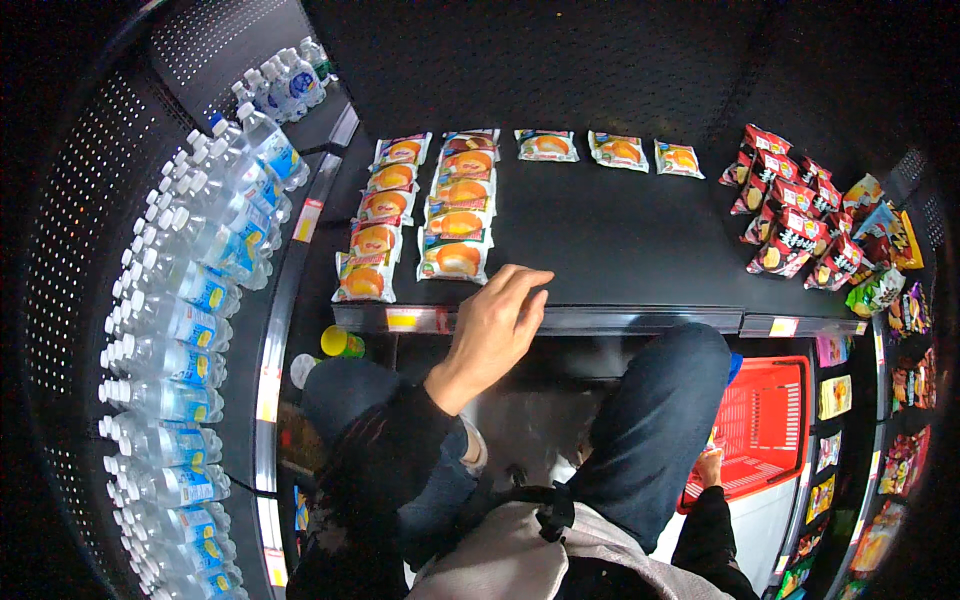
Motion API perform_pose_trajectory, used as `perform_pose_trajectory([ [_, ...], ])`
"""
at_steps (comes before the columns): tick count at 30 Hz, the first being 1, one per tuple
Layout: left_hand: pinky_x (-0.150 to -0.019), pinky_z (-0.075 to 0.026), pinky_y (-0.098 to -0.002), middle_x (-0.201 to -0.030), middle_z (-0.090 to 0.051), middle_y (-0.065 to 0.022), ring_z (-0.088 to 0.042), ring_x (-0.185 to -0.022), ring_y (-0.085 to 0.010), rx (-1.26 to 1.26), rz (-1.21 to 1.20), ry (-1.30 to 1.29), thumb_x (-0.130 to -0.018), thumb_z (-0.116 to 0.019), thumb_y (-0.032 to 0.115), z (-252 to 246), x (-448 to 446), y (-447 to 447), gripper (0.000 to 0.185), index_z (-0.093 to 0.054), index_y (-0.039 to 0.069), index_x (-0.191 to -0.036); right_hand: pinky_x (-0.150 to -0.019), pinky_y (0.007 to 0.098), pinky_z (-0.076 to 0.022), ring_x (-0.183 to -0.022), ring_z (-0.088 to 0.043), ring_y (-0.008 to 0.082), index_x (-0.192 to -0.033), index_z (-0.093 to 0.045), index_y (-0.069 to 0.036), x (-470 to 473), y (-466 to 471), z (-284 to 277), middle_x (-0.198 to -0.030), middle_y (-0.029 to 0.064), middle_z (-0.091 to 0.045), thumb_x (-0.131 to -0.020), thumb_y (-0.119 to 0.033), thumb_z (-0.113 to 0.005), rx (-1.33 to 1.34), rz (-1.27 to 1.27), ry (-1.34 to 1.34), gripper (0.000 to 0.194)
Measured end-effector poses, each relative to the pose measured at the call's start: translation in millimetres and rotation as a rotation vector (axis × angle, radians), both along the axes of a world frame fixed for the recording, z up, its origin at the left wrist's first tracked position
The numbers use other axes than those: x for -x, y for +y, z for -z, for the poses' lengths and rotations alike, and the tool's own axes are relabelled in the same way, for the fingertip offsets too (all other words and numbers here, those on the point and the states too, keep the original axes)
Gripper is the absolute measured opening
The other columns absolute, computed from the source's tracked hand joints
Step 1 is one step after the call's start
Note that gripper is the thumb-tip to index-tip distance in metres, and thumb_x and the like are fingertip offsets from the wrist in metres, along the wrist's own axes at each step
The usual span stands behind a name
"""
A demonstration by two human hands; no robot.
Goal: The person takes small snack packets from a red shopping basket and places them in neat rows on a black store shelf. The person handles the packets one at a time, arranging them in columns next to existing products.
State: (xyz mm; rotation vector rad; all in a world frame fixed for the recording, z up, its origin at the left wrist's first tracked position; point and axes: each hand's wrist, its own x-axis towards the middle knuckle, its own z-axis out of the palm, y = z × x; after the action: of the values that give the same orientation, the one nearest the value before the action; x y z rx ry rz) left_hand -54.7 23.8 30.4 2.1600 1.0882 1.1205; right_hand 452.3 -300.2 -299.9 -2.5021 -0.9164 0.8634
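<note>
My left hand (499,326) hovers over the front edge of a black shelf (600,247). Its fingers are bent and somewhat apart, and nothing shows in them. Just left of its fingertips lies the front packet of a row of wrapped round buns or cakes (452,259). A second row of like packets (364,279) lies further left. Single packets (546,145) line the back of the shelf. Down at the right, my right hand (709,466) is at the left side of a red plastic basket (769,435). A small red-and-white packet touches or lies near its fingers; its grip is partly hidden.
Plastic bottles with blue labels (191,330) crowd the left shelf. Red snack bags (791,225) are heaped on the shelf's right part. More bagged goods (836,397) stand at far right. My bent knee (675,375) is close under the shelf's metal price rail (622,320).
</note>
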Motion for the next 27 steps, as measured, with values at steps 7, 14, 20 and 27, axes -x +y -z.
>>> perform_pose_trajectory([
  [7,-0.078,-0.055,-0.0408,-0.103,-0.067,-0.0151,-0.068,-0.092,-0.0352,-0.028,0.039,0.02,-0.092,-0.065,0.004,2,1,-6,0.018,-0.067,0.002,-0.11,-0.065,0.0452,-0.0528,-0.063,-0.064,0.0325,-0.092,-0.056,0.008,-47,-31,92,-0.071,0.0155,-0.065,-0.08,-0.021,-0.07,-0.111,-0.064,-0.618,0.034],
  [14,-0.079,-0.055,-0.0416,-0.102,-0.067,-0.0149,-0.067,-0.094,-0.0354,-0.041,0.074,0.028,-0.092,-0.065,0.005,2,1,-8,0.017,-0.066,0.002,-0.109,-0.051,0.0428,-0.0566,-0.057,-0.07,0.0238,-0.071,-0.069,0.001,-28,-23,-9,-0.066,0.0162,-0.069,-0.084,-0.033,-0.065,0.104,0.091,-0.275,0.036],
  [20,-0.069,-0.056,-0.0365,-0.101,-0.068,-0.0144,-0.071,-0.085,-0.0282,0.054,0.093,0.014,-0.093,-0.065,0.004,-1,0,-14,0.017,-0.068,0.003,-0.11,-0.051,0.031,-0.0499,-0.062,-0.064,0.0154,-0.099,-0.071,0.001,-27,-4,-136,-0.079,0.0059,-0.069,-0.092,-0.025,-0.07,-0.453,0.303,0.029,0.026],
  [27,-0.069,-0.054,-0.024,-0.107,-0.072,-0.009,-0.067,-0.083,-0.011,0.415,0.203,-0.158,-0.098,-0.064,0.006,-9,-3,-20,0.026,-0.064,0.002,-0.123,-0.07,0.034,-0.0637,-0.101,-0.071,0.0219,-0.131,-0.056,0.005,78,117,-315,-0.121,0.0148,-0.068,-0.099,-0.022,-0.063,-1.082,0.208,0.542,0.042],
])
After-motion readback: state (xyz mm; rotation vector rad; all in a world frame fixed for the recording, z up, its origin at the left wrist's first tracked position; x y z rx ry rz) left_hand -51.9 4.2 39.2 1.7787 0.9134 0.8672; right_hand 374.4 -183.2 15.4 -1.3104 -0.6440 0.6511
